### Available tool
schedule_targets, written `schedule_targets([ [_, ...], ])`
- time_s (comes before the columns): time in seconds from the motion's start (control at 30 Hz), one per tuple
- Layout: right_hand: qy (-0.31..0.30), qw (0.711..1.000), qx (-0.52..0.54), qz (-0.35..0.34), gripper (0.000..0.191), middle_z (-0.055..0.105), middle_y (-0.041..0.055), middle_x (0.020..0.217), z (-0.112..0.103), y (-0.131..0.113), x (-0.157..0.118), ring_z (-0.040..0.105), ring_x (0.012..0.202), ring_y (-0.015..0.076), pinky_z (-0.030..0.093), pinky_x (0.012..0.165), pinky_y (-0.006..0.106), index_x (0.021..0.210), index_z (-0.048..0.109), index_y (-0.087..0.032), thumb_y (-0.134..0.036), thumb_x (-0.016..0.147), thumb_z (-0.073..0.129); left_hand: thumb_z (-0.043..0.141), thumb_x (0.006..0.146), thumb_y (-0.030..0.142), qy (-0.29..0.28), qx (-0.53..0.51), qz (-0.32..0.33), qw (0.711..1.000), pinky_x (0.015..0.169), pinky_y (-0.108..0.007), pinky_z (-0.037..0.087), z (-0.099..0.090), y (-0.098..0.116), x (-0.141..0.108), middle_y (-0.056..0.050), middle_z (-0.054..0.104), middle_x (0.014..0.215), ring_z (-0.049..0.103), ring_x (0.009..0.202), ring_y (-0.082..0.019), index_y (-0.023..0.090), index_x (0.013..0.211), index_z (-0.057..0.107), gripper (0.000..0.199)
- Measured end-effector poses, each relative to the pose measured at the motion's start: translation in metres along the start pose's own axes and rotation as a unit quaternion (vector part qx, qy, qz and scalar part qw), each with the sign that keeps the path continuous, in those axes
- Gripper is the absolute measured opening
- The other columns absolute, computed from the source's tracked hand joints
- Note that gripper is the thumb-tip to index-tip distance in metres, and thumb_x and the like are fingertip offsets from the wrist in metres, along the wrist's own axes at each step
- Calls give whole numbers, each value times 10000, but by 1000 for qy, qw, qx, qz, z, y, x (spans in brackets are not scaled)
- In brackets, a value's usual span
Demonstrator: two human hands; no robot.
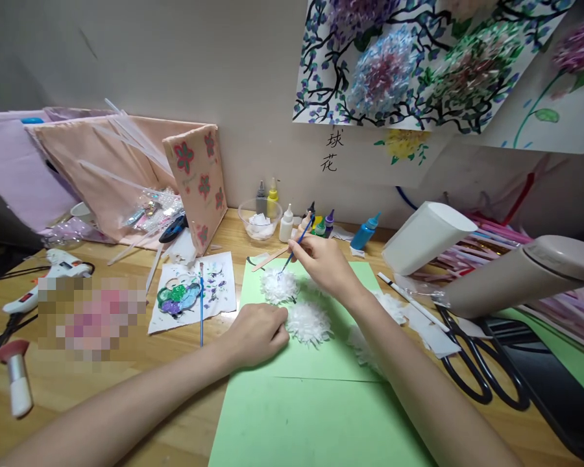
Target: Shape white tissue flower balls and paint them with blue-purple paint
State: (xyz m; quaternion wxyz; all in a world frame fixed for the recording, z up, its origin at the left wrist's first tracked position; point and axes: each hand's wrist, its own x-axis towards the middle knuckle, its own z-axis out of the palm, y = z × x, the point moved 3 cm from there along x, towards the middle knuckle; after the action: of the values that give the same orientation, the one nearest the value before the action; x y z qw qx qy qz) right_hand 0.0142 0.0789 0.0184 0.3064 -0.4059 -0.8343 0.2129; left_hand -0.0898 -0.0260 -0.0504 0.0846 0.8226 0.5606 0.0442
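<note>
While your right hand (325,261) reaches over the green sheet (287,425), its fingers pinch the slim blue paintbrush (289,258), thumb and fingertip pressed close together. The brush slants down to the far-left white flower (278,286), its tip among the petals; you can't tell from here how hard it presses. How your remaining right fingers lie behind the brush is hard to make out.

Your left hand (259,332) rests on the sheet's left edge, fingers curled loosely under with no visible gap between them, right by the nearer white flower (308,323). Whether your knuckles touch its petals isn't clear, and anything under the palm is hidden.

Your right forearm partly covers another white flower (363,345), and your right hand hides most of one behind it. On the worktop (141,395), a patch at left is pixelated beyond recognition. At right, the black scissors (474,376) have their blades largely hidden, and the hanging flower picture (384,74) is cut off at the top.
</note>
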Motion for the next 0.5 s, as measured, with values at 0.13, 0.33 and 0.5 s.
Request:
schedule_targets([
  [0.13, 13, 999, 30, 1, 352, 649, 31, 638, -2, 1, 0, 576, 581, 140, 363, 545, 230, 632, 624, -167, -324, 872, 420, 374, 764, 199, -9, -6, -5, 1000, 506, -279, 230, 1, 0, -1, -7, 589, 653, 513, 583, -145, 187, 677, 473, 133],
  [0.33, 7, 999, 41, 9, 331, 648, 34, 616, 0, 3, 0, 581, 569, 150, 369, 536, 232, 638, 617, -166, -334, 859, 437, 380, 754, 187, -3, -9, -10, 1000, 511, -273, 252, -1, 0, -2, -9, 600, 667, 519, 593, -147, 190, 685, 493, 132],
  [0.5, 16, 998, 55, 4, 363, 644, 23, 622, -1, -2, -2, 562, 557, 133, 360, 527, 223, 614, 620, -167, -343, 865, 425, 383, 750, 184, -5, -16, -11, 1000, 525, -268, 269, -1, -1, -3, -9, 605, 671, 518, 590, -144, 189, 681, 493, 130],
])
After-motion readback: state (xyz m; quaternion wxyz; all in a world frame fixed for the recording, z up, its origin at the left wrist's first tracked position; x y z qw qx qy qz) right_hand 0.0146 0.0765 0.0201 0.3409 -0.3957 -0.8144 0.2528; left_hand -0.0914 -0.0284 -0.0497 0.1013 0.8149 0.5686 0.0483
